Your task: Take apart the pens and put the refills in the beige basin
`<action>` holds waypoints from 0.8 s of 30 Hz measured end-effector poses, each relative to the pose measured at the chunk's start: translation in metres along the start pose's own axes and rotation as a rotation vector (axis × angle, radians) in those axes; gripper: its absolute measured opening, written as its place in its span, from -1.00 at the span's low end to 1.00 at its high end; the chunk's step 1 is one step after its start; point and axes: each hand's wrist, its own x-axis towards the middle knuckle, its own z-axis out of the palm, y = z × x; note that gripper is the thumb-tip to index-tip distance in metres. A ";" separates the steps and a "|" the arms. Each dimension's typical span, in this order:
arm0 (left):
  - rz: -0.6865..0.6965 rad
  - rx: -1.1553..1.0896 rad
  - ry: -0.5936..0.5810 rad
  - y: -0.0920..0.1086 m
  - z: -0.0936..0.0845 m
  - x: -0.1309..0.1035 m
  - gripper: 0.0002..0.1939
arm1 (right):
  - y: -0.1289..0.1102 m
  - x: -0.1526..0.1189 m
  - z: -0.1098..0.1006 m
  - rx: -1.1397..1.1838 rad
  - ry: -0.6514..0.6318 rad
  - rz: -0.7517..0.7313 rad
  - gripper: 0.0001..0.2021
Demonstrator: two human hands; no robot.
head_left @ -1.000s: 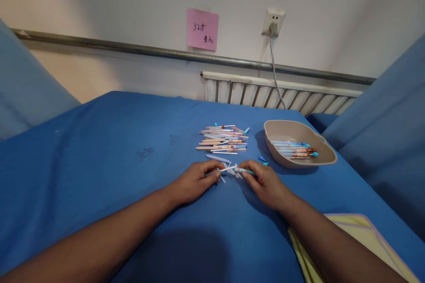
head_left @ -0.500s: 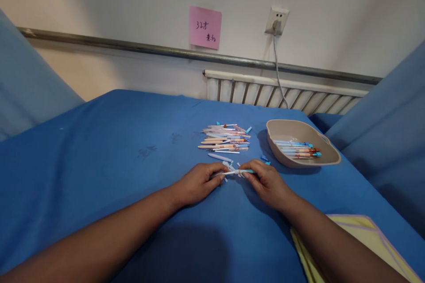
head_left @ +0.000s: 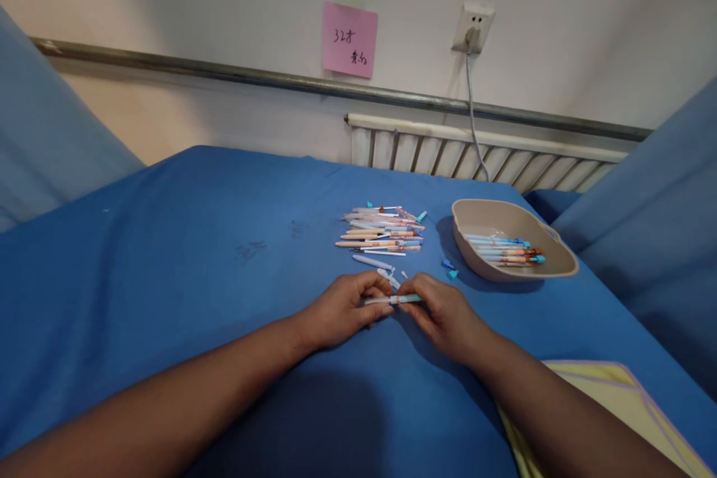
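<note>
Between my two hands is a pen point(head_left: 399, 299) with a pale barrel and a teal end, lying roughly level just above the blue cloth. My left hand point(head_left: 350, 308) is closed on its whitish left part, thumb below and fingers curled above. The teal right part is pinched by my right hand point(head_left: 440, 314). Just behind the fingers lie small white pieces point(head_left: 388, 276), partly hidden by the left hand. A lavender pen barrel point(head_left: 373, 262) rests beyond them. Farther back is a pile of pen parts point(head_left: 378, 233), with barrels and thin white refills side by side.
A beige basin point(head_left: 515, 275) with several assembled-looking pens point(head_left: 501, 251) stands right. Small blue and teal pieces point(head_left: 449, 269) lie beside it. A yellow cloth point(head_left: 599, 396) is under my right forearm. Behind the blue-covered table point(head_left: 235, 202) are a radiator point(head_left: 431, 153) and a metal rail point(head_left: 252, 77).
My hands have come closer together and slightly nearer to me. The long white stick between them no longer shows as before; a pale barrel section now joins the teal part.
</note>
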 end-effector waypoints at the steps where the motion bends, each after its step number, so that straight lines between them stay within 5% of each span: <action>1: 0.010 0.007 -0.002 0.000 0.000 0.000 -0.81 | 0.000 0.000 0.000 -0.008 -0.015 -0.001 -0.91; 13: 0.096 0.277 0.040 0.004 0.002 -0.005 -0.83 | -0.005 0.000 0.001 -0.103 -0.122 0.079 -0.74; 24: 0.148 0.358 0.049 0.003 0.000 -0.004 -0.84 | -0.004 -0.001 0.002 0.101 0.028 0.048 -0.95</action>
